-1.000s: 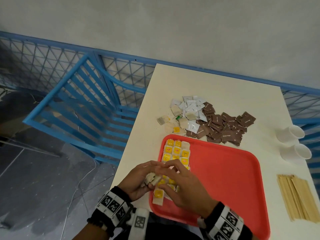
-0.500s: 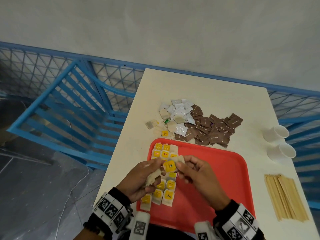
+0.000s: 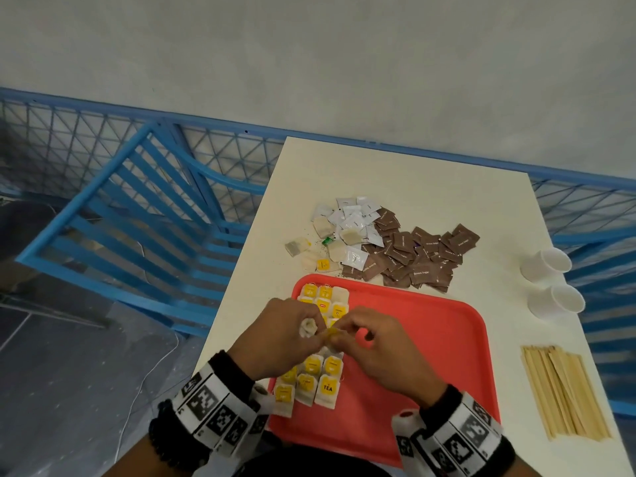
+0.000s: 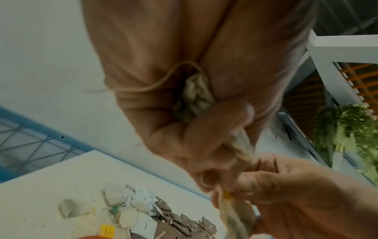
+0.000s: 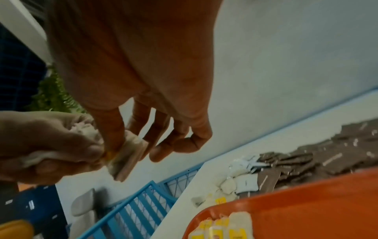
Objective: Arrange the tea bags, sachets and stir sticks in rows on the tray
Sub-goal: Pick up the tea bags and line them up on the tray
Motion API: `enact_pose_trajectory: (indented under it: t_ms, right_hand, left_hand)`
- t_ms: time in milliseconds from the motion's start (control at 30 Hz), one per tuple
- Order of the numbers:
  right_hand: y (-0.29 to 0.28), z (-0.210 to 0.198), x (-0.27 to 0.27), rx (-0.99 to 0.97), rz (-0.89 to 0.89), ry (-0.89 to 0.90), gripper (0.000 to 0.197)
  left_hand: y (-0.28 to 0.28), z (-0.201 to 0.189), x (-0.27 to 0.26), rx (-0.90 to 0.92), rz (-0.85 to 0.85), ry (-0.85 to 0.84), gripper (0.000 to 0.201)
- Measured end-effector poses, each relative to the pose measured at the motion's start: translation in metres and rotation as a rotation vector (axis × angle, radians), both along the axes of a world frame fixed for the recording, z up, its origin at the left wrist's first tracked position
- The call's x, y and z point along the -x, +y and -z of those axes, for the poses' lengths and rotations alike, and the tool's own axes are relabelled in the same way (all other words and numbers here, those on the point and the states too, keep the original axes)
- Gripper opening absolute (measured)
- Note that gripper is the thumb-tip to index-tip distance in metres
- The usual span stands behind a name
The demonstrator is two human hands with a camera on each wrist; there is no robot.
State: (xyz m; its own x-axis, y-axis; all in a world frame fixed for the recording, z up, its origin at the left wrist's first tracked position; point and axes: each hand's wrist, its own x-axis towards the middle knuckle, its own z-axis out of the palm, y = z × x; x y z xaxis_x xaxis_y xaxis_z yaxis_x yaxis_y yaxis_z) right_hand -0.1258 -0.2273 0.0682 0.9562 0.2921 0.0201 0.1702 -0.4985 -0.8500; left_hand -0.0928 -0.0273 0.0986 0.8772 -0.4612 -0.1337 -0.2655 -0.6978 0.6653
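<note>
My left hand (image 3: 280, 333) clutches a bunch of tea bags (image 4: 194, 98) above the tray (image 3: 430, 342), rows at its 9 o'clock. My right hand (image 3: 370, 342) pinches one bag (image 5: 128, 155), seemingly by its tag. Light, limp, tearable: take each by the edge

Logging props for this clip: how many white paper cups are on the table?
2. Both lie on their sides near the table's right edge, beyond the stir sticks: the far cup and the near cup just in front. None looks hidden.

hands (image 3: 330, 335) rejoined | right pinches tea bag (image 5: 126, 155) from left's bunch
</note>
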Motion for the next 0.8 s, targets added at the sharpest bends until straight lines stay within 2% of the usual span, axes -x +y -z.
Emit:
enact_pose_trajectory:
  t_ms: [100,200,300,367,467,567,633,700,800]
  right_hand:
    - [0.005,-0.004,-0.004,-0.218,0.113,0.116,0.014]
    - [0.005,-0.010,-0.007,-0.307,0.100,0.166,0.019]
    - [0.000,-0.018,-0.010,-0.393,0.081,0.160,0.028]
    - [-0.004,-0.022,-0.013,-0.384,0.065,0.159,0.024]
    - [-0.009,-0.027,-0.017,-0.381,0.093,0.121,0.029]
    - [-0.011,-0.033,-0.018,-0.377,0.053,0.049,0.022]
    - [-0.013,-0.037,-0.018,-0.427,0.103,0.009,0.022]
    - [-0.014,-0.040,-0.019,-0.475,0.099,0.020,0.024]
    - [-0.012,-0.044,-0.017,-0.505,0.035,0.040,0.013]
  left_hand:
    - [0.001,-0.009,-0.005,0.246,-0.171,0.100,0.014]
    - [0.000,-0.014,-0.004,0.422,-0.250,0.155,0.011]
    - [0.000,-0.018,-0.007,0.471,-0.261,0.140,0.009]
    - [0.001,-0.021,-0.011,0.495,-0.278,0.114,0.009]
    - [-0.001,-0.028,-0.016,0.522,-0.249,0.099,0.006]
    - [-0.001,-0.033,-0.019,0.528,-0.214,0.078,0.006]
    - [-0.001,-0.036,-0.021,0.547,-0.192,0.081,0.005]
    - [-0.002,-0.039,-0.022,0.580,-0.171,0.102,0.005]
    - [-0.004,-0.042,-0.022,0.600,-0.150,0.107,0.007]
